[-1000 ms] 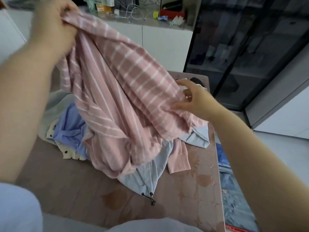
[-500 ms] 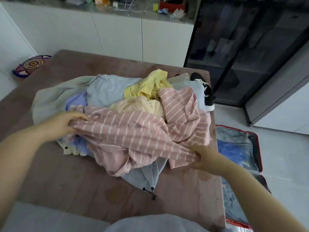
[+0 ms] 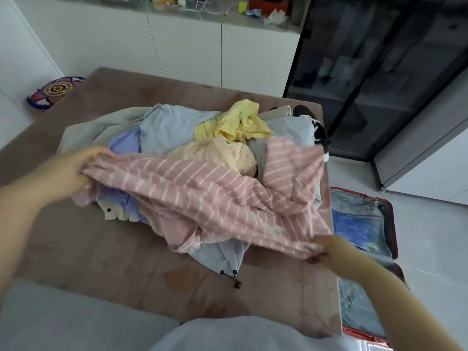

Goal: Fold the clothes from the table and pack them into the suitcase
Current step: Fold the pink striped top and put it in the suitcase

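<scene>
Nearest, the brown surface (image 3: 101,249) carries a loose pile of clothes. At its right edge the right grip (image 3: 326,252) is closed in a pinch on the near hem of the pink striped shirt (image 3: 215,196), fingers curled over the cloth. The shirt lies spread across the front of the pile, over a grey drawstring garment (image 3: 228,254). On the left, the left grip (image 3: 73,171) has its fingers curled round the shirt's other end, bunching it. Behind lie a cream garment (image 3: 222,153), a yellow garment (image 3: 238,125) and a light blue garment (image 3: 169,130). The open red-rimmed suitcase (image 3: 393,224) lies on the floor just right of the surface. A black shoe (image 3: 319,133) sits at the far right corner.
</scene>
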A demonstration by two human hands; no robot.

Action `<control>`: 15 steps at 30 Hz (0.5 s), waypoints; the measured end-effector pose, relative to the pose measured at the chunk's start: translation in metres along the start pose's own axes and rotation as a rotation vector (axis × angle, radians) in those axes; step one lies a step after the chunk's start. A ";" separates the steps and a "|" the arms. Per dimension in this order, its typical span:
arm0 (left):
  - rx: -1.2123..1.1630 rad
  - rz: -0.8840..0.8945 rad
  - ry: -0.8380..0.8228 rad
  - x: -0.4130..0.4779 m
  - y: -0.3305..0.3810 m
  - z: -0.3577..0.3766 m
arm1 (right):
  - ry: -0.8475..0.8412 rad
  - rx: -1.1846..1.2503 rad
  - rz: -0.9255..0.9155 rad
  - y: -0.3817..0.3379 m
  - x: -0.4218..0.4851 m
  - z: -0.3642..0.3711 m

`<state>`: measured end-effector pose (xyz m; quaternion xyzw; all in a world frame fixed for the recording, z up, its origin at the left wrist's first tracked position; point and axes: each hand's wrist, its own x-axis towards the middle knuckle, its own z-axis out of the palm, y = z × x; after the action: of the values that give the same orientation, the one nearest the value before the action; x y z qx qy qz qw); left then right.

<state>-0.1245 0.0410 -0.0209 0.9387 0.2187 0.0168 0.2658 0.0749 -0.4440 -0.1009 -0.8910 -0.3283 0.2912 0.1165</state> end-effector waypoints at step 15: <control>0.442 -0.061 -0.540 -0.061 -0.031 0.103 | 0.306 0.192 -0.198 -0.066 0.036 0.007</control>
<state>-0.1766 -0.0115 -0.1197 0.9373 0.1667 -0.2877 0.1049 0.0585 -0.3706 -0.0957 -0.8731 -0.3633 0.1694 0.2776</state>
